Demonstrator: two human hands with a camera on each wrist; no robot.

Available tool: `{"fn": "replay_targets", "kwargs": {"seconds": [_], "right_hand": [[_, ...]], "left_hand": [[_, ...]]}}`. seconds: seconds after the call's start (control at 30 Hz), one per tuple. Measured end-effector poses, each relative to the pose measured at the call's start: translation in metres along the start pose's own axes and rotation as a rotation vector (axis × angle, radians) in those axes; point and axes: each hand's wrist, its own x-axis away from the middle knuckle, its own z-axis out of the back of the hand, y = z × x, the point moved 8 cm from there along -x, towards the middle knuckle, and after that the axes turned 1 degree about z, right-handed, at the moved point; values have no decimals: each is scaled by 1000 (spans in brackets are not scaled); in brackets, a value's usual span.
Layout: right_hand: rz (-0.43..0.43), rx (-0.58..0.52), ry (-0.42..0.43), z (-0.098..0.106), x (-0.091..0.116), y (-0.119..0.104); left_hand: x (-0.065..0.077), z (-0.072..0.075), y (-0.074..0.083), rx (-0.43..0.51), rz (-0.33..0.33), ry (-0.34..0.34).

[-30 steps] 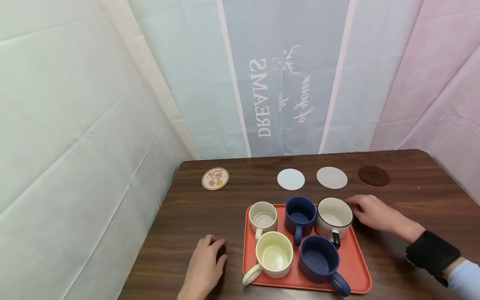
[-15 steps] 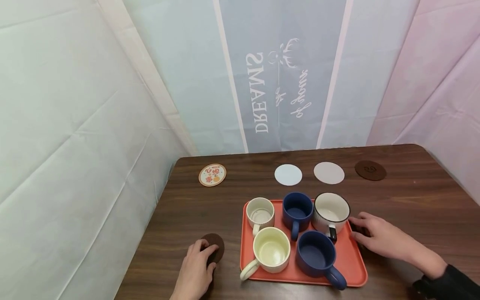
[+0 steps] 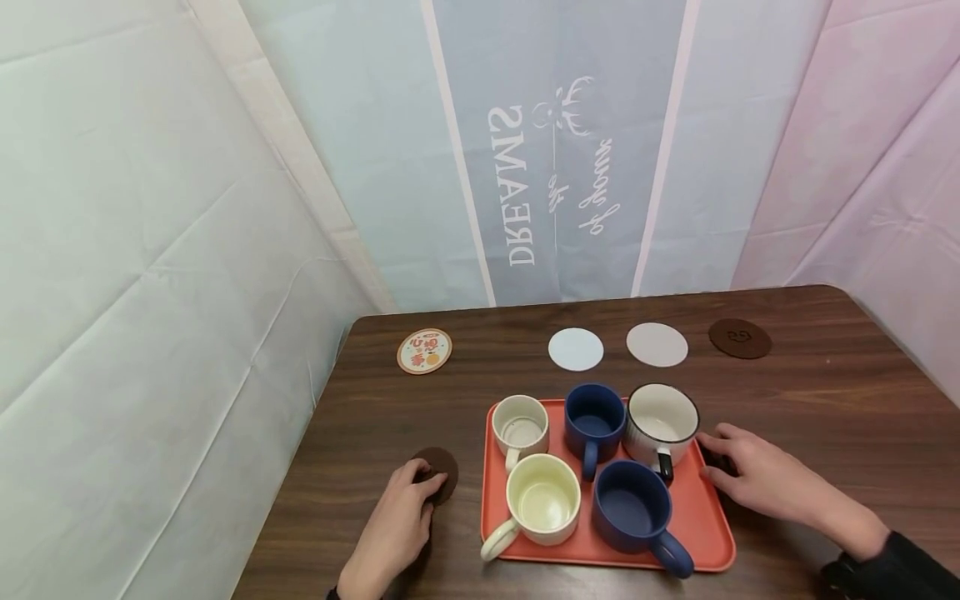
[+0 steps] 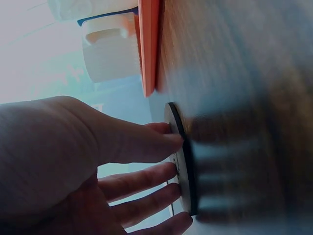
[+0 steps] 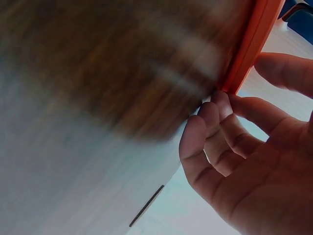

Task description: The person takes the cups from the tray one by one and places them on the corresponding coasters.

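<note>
In the head view my left hand [image 3: 397,521] has its fingertips on top of a dark brown round coaster [image 3: 444,473], left of the red tray [image 3: 708,542]. The left wrist view shows the coaster [image 4: 182,164] nearly edge-on against the table, fingers spread across its face, thumb at its edge. My right hand [image 3: 765,475] rests at the tray's right side; in the right wrist view its thumb and index fingertip touch the rim [image 5: 247,49]. On the tray stand a white mug with black rim [image 3: 660,417], two blue mugs [image 3: 632,508], a pale yellow mug [image 3: 543,500] and a small cream mug [image 3: 520,429].
Along the table's far side lie a printed coaster [image 3: 424,351], a white coaster [image 3: 576,349], a pale coaster [image 3: 657,344] and a dark brown coaster [image 3: 740,338]. Fabric curtains [image 3: 420,167] hang behind and beside the wooden table [image 3: 360,433].
The coaster under my left hand has come into sight and moved slightly forward with the fingers. My right hand has shifted from beside the white mug down to the tray's edge.
</note>
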Motion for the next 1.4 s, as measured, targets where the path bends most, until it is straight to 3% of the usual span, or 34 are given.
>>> {"fn": "replay_targets", "kwargs": {"seconds": [0.2,0.67,1.07,1.4], "right_hand": [[-6,3,-6,-1,0,-1],[-27,9,-31,0,0,4],[-44,19,-54,1,-1,4],[-46,12,-65,-1,-1,2]], "left_hand": [[-15,-2,2,-37,-45,-8],[-60,-17,5,-147,-93,-103],[-109,-24,9,-149,-137,-170],[-139,-30,12,-165,-189,-207]]}}
